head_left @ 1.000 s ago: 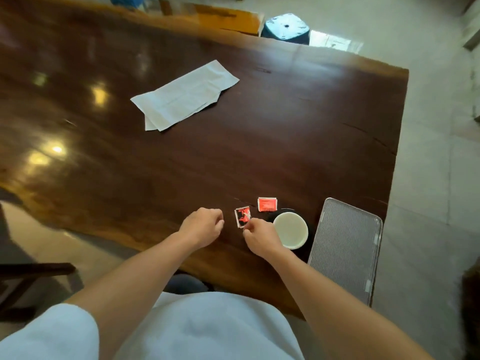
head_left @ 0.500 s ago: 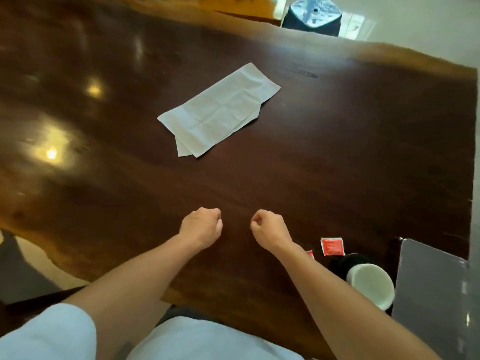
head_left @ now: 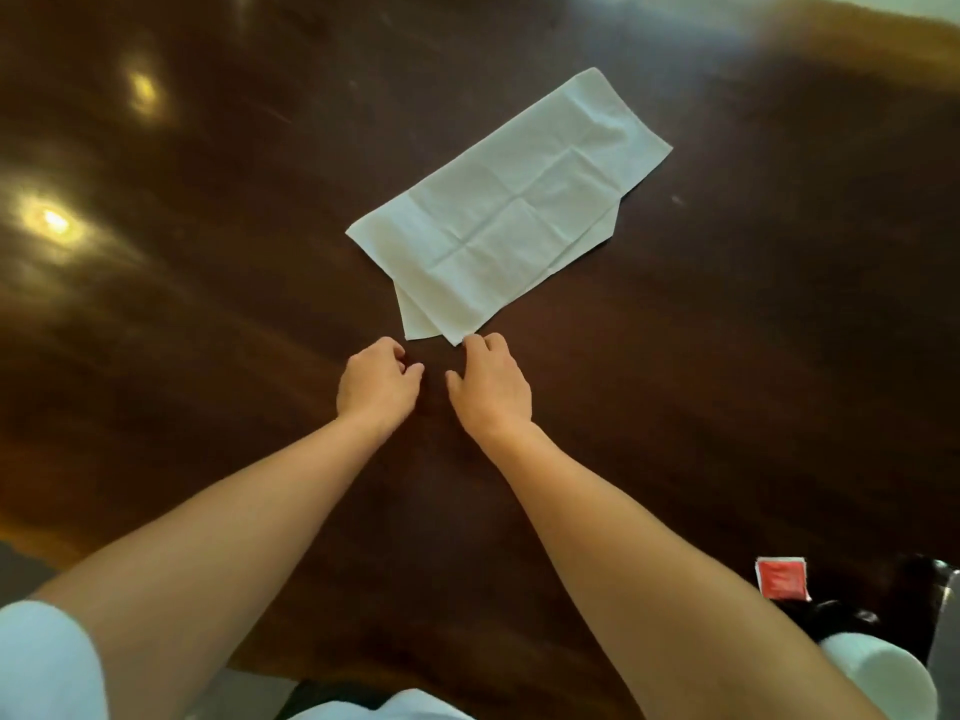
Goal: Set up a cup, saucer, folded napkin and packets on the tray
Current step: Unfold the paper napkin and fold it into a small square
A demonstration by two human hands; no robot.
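Dark wooden table (head_left: pixel 208 356) holds a loosely folded paper napkin (head_left: pixel 509 210); the tray setup looks barely begun. Just below the napkin, the left hand (head_left: pixel 376 379) is loosely curled and empty, and the right hand (head_left: pixel 491 387) is relaxed, fingertips at its corner

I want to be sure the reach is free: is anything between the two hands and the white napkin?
Nothing visible. Only bare dark table lies between the left hand and the near corner of the napkin, and the right hand has its fingertips at that corner. The red packet and white cup sit off to the right.
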